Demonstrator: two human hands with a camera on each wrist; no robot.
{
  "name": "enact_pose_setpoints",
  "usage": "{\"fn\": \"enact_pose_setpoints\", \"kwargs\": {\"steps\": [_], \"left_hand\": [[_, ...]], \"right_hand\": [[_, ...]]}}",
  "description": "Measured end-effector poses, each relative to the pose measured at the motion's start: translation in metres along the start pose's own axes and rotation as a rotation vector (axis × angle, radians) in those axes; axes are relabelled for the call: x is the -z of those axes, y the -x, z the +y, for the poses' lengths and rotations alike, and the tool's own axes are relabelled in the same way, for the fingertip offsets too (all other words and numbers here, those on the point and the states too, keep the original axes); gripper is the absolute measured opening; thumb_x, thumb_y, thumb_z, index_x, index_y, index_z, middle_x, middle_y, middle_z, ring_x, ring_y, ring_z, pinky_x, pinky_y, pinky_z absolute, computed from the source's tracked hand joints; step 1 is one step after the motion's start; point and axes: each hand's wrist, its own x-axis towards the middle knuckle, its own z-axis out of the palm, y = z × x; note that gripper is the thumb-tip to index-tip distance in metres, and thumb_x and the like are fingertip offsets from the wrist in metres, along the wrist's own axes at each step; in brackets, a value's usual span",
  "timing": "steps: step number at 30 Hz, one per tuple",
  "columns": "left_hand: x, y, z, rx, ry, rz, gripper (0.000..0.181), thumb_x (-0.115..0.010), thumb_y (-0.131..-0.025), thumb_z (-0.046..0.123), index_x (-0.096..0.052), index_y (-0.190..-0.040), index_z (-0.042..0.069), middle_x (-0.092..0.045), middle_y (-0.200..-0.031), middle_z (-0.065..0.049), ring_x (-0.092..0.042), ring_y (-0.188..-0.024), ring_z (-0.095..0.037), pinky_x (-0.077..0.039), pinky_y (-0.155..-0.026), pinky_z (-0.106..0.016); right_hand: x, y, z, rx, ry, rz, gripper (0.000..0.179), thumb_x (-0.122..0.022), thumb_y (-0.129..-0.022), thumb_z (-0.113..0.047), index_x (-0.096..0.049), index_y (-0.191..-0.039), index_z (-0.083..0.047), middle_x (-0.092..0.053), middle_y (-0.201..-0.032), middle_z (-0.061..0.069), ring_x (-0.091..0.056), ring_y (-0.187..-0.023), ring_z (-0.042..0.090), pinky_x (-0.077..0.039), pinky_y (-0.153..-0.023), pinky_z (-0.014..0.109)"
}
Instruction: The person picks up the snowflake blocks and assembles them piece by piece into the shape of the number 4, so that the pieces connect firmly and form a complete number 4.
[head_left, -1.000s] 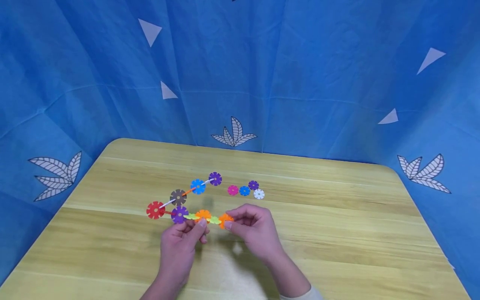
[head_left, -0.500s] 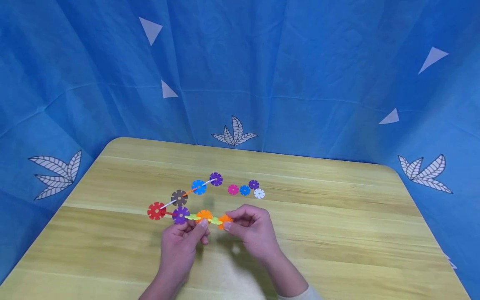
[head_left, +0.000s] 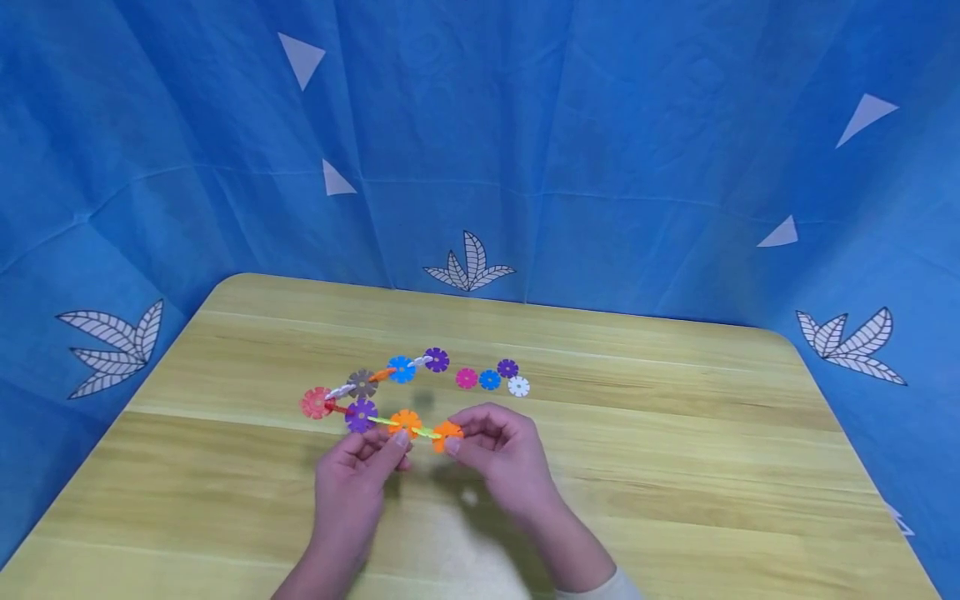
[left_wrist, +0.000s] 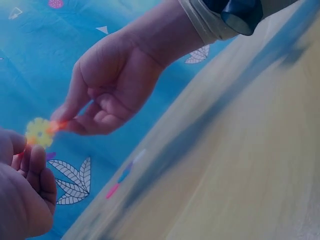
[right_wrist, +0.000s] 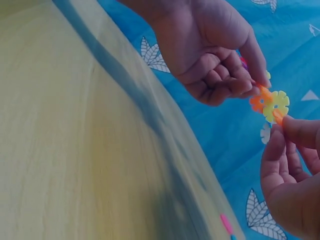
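**Two-handed pinch at one end of a disc chain [head_left: 356,414]**

We judge the step in hand to be fitting the end orange disc [head_left: 445,434] onto the yellow-green disc [head_left: 424,432] beside it; we cannot tell whether that joint is fully seated. The next move, we think, calls for a steady left pinch and a straight push or small turn from the right.

The left hand [head_left: 351,479] pinches the inner orange disc [head_left: 406,419], thumb on the near side, forearm entering from seven o'clock. The right hand [head_left: 507,454] grips the end disc between thumb and fingers, forearm from five o'clock.

We see the chain held up over the table [head_left: 675,417], running from the right hand toward nine o'clock, then doubling back toward two. Four loose discs [head_left: 485,382] lie at twelve o'clock from the right hand.
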Motion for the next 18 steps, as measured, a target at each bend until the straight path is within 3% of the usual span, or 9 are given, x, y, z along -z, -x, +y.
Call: {"fn": "enact_pose_setpoints", "kwargs": {"steps": [6, 11, 18], "left_hand": [[0.004, -0.004, 0.002, 0.019, 0.111, -0.003, 0.01, -0.069, -0.091, -0.003, -0.064, -0.096, -0.011, -0.068, -0.087, -0.02, -0.066, -0.069, -0.024, -0.058, -0.081, -0.038], [0.005, -0.004, 0.002, 0.048, 0.13, -0.049, 0.013, -0.07, -0.09, -0.003, -0.065, -0.099, -0.012, -0.069, -0.085, -0.018, -0.066, -0.07, -0.023, -0.059, -0.078, -0.037], [0.005, -0.005, 0.002, 0.19, 0.172, -0.092, 0.006, -0.065, -0.092, -0.003, -0.068, -0.095, -0.008, -0.069, -0.084, -0.016, -0.064, -0.069, -0.021, -0.058, -0.071, -0.032]], "right_hand": [[0.007, -0.002, -0.001, -0.018, -0.013, 0.028, 0.022, -0.072, -0.085, 0.007, -0.07, -0.106, 0.003, -0.067, -0.093, 0.018, -0.065, -0.079, 0.023, -0.059, -0.077, 0.045], [0.011, -0.002, -0.001, -0.023, -0.018, 0.024, 0.021, -0.07, -0.086, 0.007, -0.07, -0.107, 0.003, -0.066, -0.091, 0.016, -0.064, -0.078, 0.023, -0.059, -0.074, 0.04], [0.015, -0.006, -0.002, -0.042, -0.007, 0.027, 0.02, -0.071, -0.088, 0.005, -0.07, -0.108, 0.004, -0.064, -0.088, 0.01, -0.061, -0.078, 0.024, -0.058, -0.073, 0.036]]}}
